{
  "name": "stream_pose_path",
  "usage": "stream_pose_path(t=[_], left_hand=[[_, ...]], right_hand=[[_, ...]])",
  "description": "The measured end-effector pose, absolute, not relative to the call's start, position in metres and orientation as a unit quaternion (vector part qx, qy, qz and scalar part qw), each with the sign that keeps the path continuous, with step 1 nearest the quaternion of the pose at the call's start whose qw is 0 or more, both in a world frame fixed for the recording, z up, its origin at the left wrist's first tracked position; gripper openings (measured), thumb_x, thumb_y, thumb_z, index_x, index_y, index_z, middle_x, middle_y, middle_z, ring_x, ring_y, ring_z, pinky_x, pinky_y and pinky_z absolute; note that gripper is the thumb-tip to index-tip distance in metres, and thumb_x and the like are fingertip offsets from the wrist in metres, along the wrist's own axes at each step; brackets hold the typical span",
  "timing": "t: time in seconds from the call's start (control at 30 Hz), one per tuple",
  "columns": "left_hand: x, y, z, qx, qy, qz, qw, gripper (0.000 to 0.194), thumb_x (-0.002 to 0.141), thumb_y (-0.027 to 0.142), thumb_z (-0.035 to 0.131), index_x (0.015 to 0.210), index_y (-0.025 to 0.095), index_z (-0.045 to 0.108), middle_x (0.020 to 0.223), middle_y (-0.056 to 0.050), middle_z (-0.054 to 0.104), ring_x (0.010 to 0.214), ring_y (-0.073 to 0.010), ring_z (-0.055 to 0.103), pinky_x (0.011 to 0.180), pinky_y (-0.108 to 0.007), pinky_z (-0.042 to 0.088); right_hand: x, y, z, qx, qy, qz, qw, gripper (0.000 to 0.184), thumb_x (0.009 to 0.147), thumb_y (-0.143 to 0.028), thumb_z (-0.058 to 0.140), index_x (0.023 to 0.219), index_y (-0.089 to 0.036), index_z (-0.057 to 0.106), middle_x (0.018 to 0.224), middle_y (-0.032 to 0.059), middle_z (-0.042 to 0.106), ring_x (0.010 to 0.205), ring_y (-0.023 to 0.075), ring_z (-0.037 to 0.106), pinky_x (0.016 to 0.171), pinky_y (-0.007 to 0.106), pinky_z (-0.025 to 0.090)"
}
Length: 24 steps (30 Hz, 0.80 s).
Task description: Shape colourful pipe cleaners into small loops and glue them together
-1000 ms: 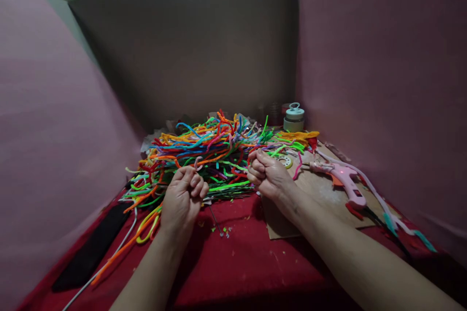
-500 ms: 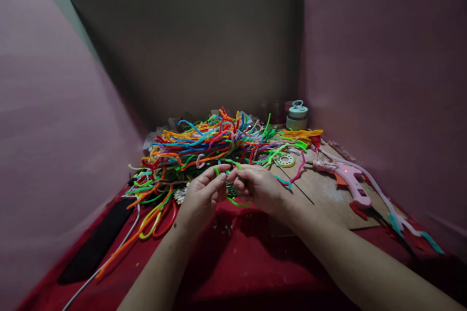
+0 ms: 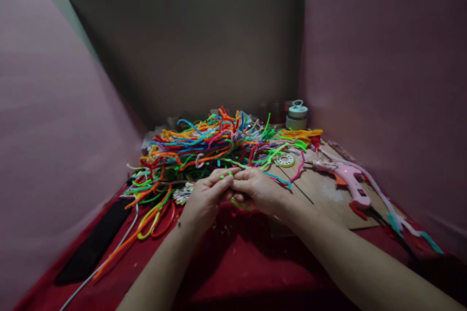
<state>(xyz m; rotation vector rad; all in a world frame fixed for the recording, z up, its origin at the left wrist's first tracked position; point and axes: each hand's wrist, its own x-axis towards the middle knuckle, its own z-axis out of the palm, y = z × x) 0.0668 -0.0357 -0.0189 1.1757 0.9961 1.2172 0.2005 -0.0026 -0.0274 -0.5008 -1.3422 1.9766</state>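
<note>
My left hand (image 3: 209,193) and my right hand (image 3: 257,188) meet fingertip to fingertip in front of a heap of coloured pipe cleaners (image 3: 204,143). Both are closed in a pinch on a bright green pipe cleaner (image 3: 226,175), of which only short bits show between the thumbs and forefingers. A loop of green hangs below the right fingers, partly hidden. Just left of my left hand lies a bunch of thin pale-tipped stems (image 3: 183,194).
A pink glue gun (image 3: 348,180) with a lit red light rests on a brown board (image 3: 324,209) at right. Near it are a round white disc (image 3: 285,160) and a pale green jar (image 3: 297,115). Scissors handles (image 3: 162,221) and a black flat item (image 3: 93,243) lie left on red cloth (image 3: 237,272).
My hands have come together, closing the small gap between the fingertips. Less of the green pipe cleaner shows, and the fingers sit slightly lower.
</note>
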Motion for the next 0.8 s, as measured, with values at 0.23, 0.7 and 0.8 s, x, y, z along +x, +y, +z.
stream_pose_path(t=[0.23, 0.7, 0.8], left_hand=[[0.063, -0.034, -0.01, 0.428, 0.416, 0.628, 0.499, 0.018, 0.072, 0.026, 0.067, 0.084, 0.013, 0.069, 0.075, -0.002, 0.061, 0.056, -0.005, 0.048, 0.05, -0.016, 0.042], [0.049, -0.019, -0.012, 0.249, 0.34, 0.713, 0.56, 0.007, 0.076, 0.019, 0.063, 0.072, 0.014, 0.061, 0.058, 0.0, 0.061, 0.063, -0.0131, 0.061, 0.066, -0.028, 0.051], [0.047, -0.019, -0.011, 0.26, 0.311, 0.719, 0.565, 0.009, 0.081, 0.019, 0.056, 0.075, 0.014, 0.061, 0.053, 0.003, 0.054, 0.054, -0.0092, 0.056, 0.069, -0.031, 0.052]], right_hand=[[0.203, -0.001, -0.027, -0.219, -0.588, 0.643, 0.439, 0.015, 0.066, -0.024, 0.063, 0.076, -0.013, 0.064, 0.066, -0.0013, 0.056, 0.057, 0.0071, 0.044, 0.056, 0.021, 0.034], [0.19, -0.001, -0.047, -0.403, -0.744, 0.362, 0.39, 0.027, 0.077, -0.021, 0.048, 0.05, -0.016, 0.048, 0.049, -0.0028, 0.042, 0.05, 0.0092, 0.036, 0.052, 0.024, 0.023], [0.185, -0.008, -0.047, -0.386, -0.776, 0.337, 0.368, 0.023, 0.077, -0.02, 0.046, 0.054, -0.016, 0.049, 0.055, -0.0001, 0.049, 0.052, 0.0097, 0.038, 0.052, 0.024, 0.023]])
